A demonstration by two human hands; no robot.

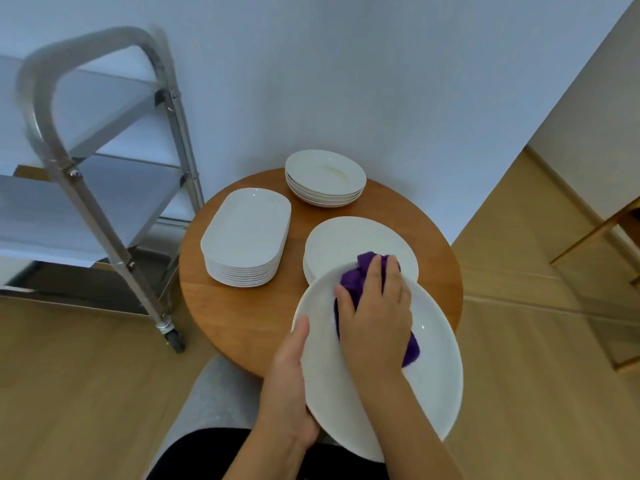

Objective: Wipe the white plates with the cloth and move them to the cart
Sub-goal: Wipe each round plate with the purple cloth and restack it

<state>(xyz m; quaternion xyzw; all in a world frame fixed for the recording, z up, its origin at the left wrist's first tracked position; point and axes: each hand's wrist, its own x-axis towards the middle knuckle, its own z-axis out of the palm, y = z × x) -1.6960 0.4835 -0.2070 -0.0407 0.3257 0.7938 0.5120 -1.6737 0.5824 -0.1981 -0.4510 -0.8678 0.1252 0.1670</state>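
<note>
A large white oval plate (429,386) is held tilted above the near edge of the round wooden table (242,313). My left hand (289,386) grips its left rim, thumb on top. My right hand (375,320) presses a purple cloth (356,282) onto the plate's inner face. Behind the plate lies a stack of oval plates (353,240). A stack of rounded rectangular plates (247,237) sits at the table's left, and a stack of deep round plates (325,178) at the back. The steel cart (86,188) stands to the left.
A white wall runs behind the table and cart. Wooden floor surrounds the table. The cart's caster wheel (173,337) is near the table's left edge. A wooden frame (602,233) stands at the far right. My legs are below the plate.
</note>
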